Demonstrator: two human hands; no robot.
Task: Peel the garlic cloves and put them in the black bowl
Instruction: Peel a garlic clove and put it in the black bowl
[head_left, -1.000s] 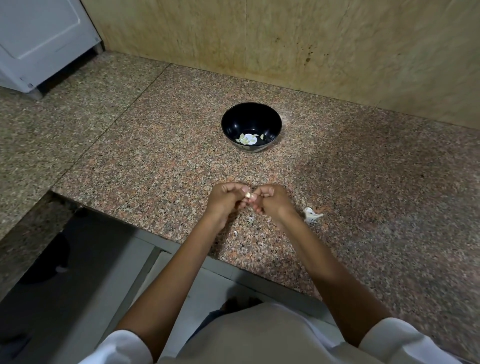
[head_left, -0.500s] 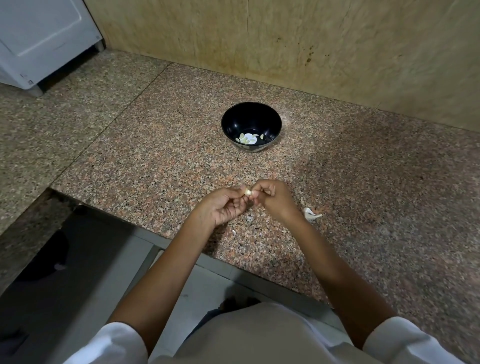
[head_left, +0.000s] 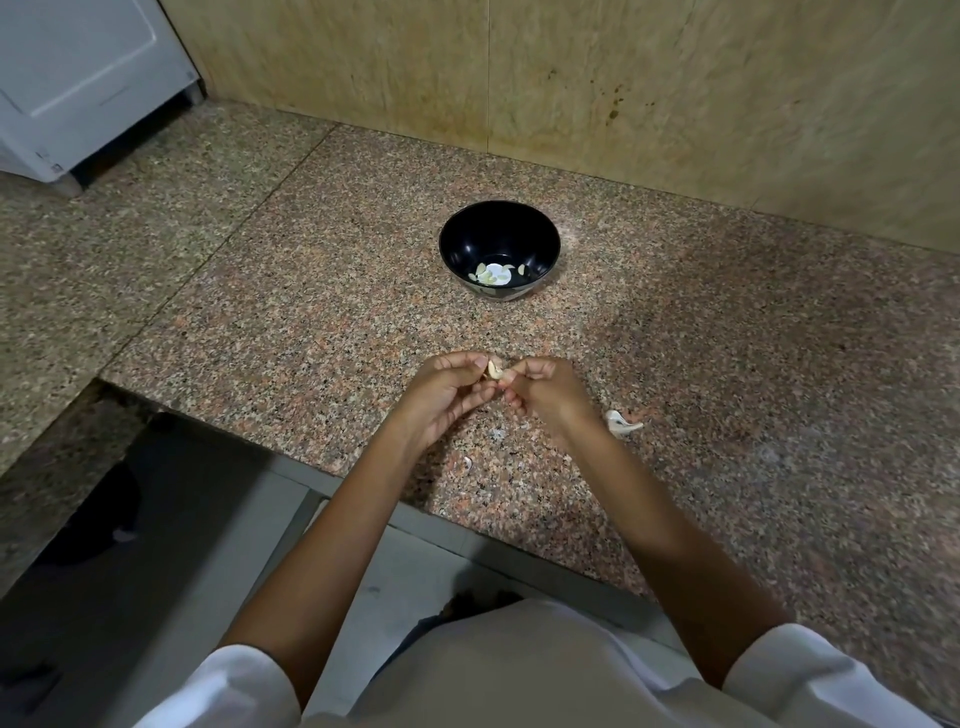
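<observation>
Granite counter (head_left: 311, 322): the left hand (head_left: 441, 389) and right hand (head_left: 545, 392) pinch one garlic clove (head_left: 494, 370) between curled fingertips, more pale flesh showing than a second ago. Beyond the grip sits the black bowl (head_left: 467, 239), peeled cloves (head_left: 488, 274) inside; a peel scrap (head_left: 621, 422) lies just right.

Wall (head_left: 675, 93): beige panels are spanning the top.
Counter (head_left: 270, 322): speckled granite is filling the middle.
Appliance (head_left: 78, 78): white, it is standing upper left.

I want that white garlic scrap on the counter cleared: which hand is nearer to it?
Right. The right hand is just beside the scrap, on its left; the left hand is farther left, beyond the right hand.
</observation>
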